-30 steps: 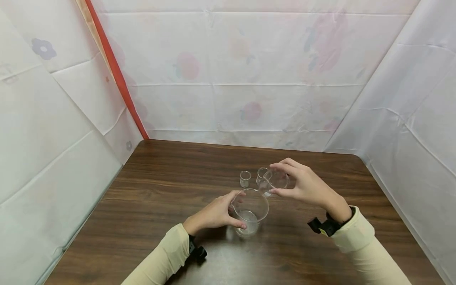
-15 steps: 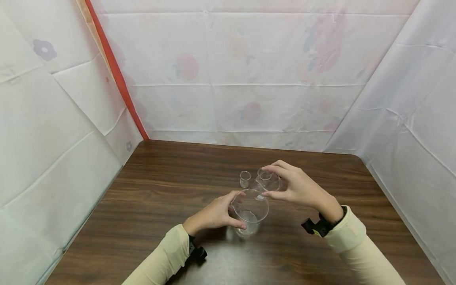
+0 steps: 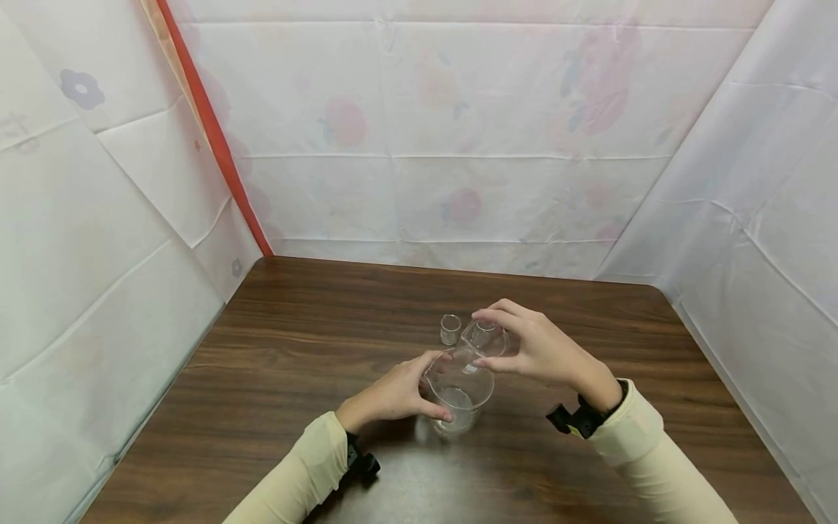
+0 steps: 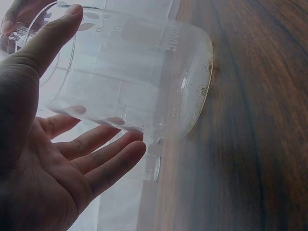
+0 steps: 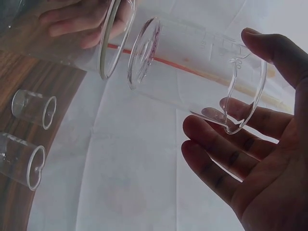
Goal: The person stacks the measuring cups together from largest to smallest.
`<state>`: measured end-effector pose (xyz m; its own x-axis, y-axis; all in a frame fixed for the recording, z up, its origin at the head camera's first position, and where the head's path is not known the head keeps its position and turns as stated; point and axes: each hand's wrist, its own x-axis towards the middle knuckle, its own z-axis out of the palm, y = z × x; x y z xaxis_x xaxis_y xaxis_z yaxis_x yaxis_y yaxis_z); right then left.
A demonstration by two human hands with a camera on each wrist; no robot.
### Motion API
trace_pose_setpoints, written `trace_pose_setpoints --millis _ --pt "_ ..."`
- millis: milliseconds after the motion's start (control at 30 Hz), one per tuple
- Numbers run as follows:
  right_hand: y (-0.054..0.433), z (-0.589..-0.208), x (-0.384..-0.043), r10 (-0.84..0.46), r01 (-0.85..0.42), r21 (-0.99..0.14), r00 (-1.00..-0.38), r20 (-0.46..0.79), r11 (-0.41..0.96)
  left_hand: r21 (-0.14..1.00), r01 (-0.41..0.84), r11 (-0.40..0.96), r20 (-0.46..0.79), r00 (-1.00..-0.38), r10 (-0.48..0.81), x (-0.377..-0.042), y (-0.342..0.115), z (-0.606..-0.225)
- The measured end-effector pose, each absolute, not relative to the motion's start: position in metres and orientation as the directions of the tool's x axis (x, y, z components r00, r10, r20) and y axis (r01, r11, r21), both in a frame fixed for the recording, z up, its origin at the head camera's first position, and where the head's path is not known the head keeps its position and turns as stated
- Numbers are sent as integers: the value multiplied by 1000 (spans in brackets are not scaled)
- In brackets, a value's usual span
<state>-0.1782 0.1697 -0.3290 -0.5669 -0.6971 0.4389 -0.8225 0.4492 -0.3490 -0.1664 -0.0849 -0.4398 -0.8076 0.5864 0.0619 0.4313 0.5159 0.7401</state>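
Note:
A large clear glass beaker (image 3: 458, 407) stands upright on the wooden table. My left hand (image 3: 396, 389) holds it from the left, thumb at the near side and fingers round the far side, as the left wrist view (image 4: 130, 72) also shows. My right hand (image 3: 533, 346) grips a smaller glass beaker (image 5: 187, 72) near its rim, between thumb and fingers. That beaker is in the air, its base close to the large beaker's rim at the upper right. Behind them stand two small beakers (image 5: 33, 108), one partly hidden behind the held beaker in the head view.
The brown wood-grain table (image 3: 294, 306) extends around the glassware. White patterned cloth (image 3: 419, 124) hangs at the back and both sides, with a red strip (image 3: 216, 131) at the left rear corner. Black wrist cameras (image 3: 579, 418) sit on both wrists.
My right hand has moved left and slightly nearer with the smaller beaker, bringing it from beside the large beaker to over its rim. My left hand and the large beaker stay put.

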Motion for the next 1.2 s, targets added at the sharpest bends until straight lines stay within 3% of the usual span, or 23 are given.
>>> trace_pose_setpoints --millis 167,533,1200 --pt "165 -329 -176 -706 -808 -371 -583 402 457 744 427 515 56 -807 588 -166 -85 -440" --pt "157 -335 -176 -730 -831 -351 -550 407 431 754 433 494 80 -807 585 -167 -84 -443" --pt "148 -342 -176 -788 -828 -309 -549 278 468 719 437 540 69 -819 570 -165 -85 -442"
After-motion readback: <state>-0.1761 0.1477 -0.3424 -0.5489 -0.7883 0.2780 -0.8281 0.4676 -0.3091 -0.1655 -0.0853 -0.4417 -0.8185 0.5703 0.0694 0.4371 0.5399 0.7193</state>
